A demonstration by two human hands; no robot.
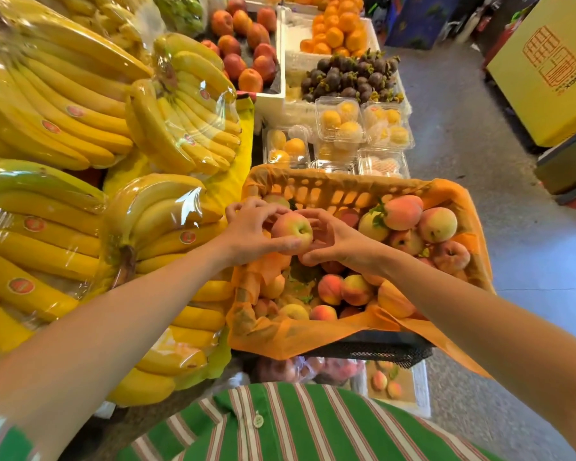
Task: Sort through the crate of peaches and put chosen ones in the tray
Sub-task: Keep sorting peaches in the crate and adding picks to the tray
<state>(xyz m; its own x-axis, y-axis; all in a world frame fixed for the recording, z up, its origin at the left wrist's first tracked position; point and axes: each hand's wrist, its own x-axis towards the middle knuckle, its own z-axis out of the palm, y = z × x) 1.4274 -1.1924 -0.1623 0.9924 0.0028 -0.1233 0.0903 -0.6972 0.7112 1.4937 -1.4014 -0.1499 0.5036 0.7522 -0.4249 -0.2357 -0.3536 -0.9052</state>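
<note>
In the head view we hold one round pink-and-yellow peach (292, 231) over the left part of the orange-lined plastic crate (346, 184), its stem hollow facing us. Our left grip (250, 231) curls round its left side and our right grip (340, 241) cups its right. We judge this to be the inspecting step. If chosen, the peach next needs carrying down to the pale tray (423, 384), partly hidden below the crate.

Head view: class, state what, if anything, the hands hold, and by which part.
One peach, held over the crate by both hands: the left hand grips its left side, the right hand its right side, stem hollow facing up.
</note>
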